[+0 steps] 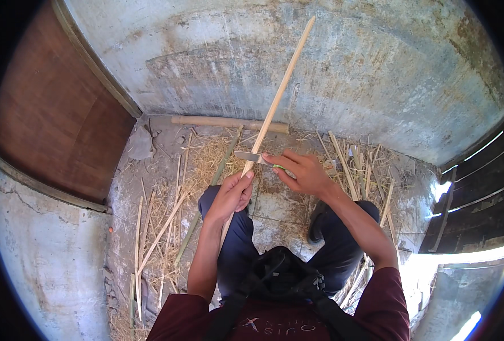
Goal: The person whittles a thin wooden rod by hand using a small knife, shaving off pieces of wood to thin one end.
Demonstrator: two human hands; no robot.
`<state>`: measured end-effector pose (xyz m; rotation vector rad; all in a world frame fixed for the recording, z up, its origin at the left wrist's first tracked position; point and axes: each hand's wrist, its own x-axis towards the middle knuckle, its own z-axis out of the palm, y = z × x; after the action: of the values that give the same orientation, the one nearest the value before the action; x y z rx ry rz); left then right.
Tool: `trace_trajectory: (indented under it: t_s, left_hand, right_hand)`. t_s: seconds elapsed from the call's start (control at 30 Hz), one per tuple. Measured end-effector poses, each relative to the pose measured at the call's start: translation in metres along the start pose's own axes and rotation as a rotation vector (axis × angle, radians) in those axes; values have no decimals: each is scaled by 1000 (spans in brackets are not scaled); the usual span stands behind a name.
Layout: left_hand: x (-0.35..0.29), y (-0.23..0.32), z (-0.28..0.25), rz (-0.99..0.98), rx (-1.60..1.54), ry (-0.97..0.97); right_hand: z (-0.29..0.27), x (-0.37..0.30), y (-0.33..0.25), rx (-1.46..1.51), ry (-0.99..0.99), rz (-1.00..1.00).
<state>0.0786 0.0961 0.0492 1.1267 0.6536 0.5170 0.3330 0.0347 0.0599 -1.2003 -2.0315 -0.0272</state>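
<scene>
A long pale bamboo strip (283, 85) slants up and away from my lap, its narrow far tip high in front of the wall. My left hand (232, 195) is closed around its lower part, above my left thigh. In my right hand (302, 172) is a knife (254, 157) with a broad metal blade and a green handle, mostly covered by my fingers. The blade lies across the strip just above my left hand and touches or nearly touches it. Below my left hand the strip runs down beside my left leg.
Shavings (206, 165) and loose bamboo strips (155, 244) litter the floor on both sides of my legs. A bamboo pole (229, 123) lies along the foot of the stained wall (365, 62). There is a brown door panel (58, 108) at left and dark slatted boards (473, 199) at right.
</scene>
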Motion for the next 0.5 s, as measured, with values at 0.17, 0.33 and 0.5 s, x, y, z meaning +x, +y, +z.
trace_trajectory:
  t_s: [0.17, 0.33, 0.5]
  left_hand:
    - [0, 1, 0, -1, 7, 5]
    - [-1, 1, 1, 12, 17, 7]
    - [-2, 2, 1, -5, 9, 10]
  right_hand:
    - [3, -1, 0, 0, 12, -14]
    - [-1, 2, -7, -59, -37, -2]
    - [0, -1, -6, -125, -93, -30]
